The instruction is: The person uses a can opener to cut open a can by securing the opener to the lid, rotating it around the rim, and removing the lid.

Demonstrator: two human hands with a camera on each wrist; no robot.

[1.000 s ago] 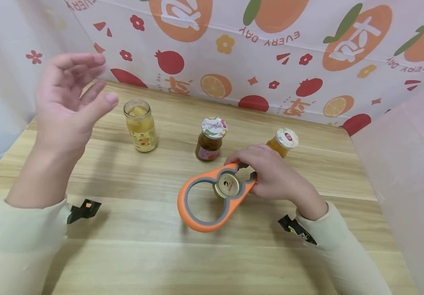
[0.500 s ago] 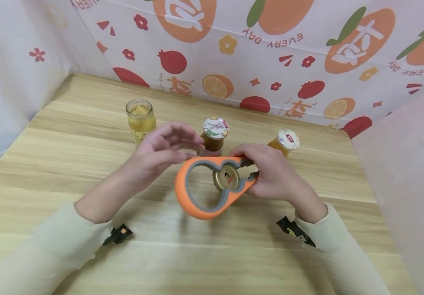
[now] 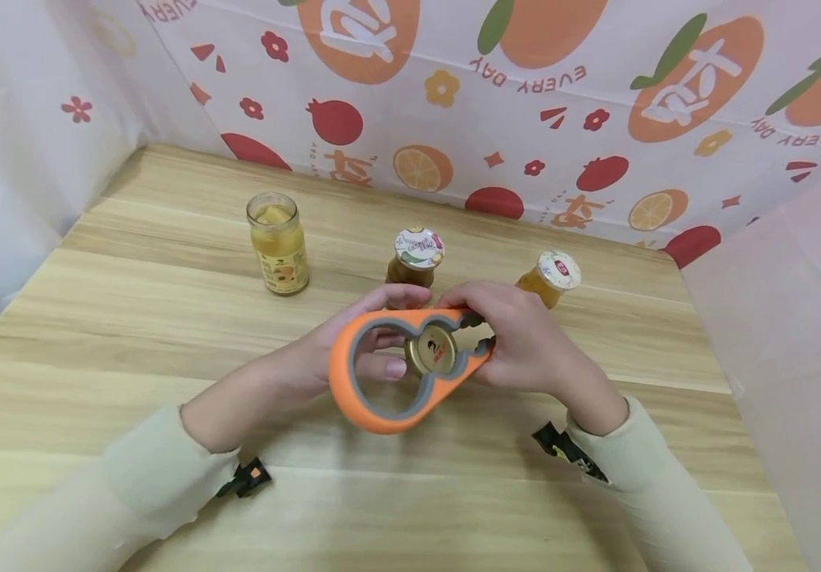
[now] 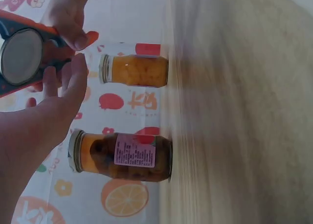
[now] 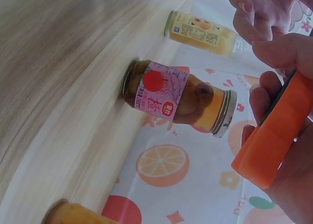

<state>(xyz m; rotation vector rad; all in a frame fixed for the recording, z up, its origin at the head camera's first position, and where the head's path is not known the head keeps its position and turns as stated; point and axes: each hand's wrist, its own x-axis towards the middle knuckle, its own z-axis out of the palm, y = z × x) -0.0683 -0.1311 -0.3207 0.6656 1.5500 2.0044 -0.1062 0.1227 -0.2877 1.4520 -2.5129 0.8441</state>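
My right hand [image 3: 525, 338] grips the handles of an orange and grey jar opener [image 3: 342, 381], held above the table. A round gold jar lid [image 3: 432, 349] sits clamped in the opener's middle notch. My left hand [image 3: 303, 361] is at the opener's far side, its thumb and some fingers showing through the large ring beside the lid. In the left wrist view the lid's pale underside [image 4: 22, 55] faces the left fingers, which are loosely bent; whether they touch it is unclear. An uncapped glass jar of yellow fruit [image 3: 282, 258] stands on the left.
Behind my hands stands a capped jar of dark fruit [image 5: 161, 92]. A capped jar of orange fruit [image 4: 139, 71] is farther right. The wooden table [image 3: 132, 334] meets a fruit-printed curtain [image 3: 382, 119] at the back.
My left hand has swung from the raised left side, over to the right and down to the opener and lid. The right hand has kept its grip, tilting the opener slightly.
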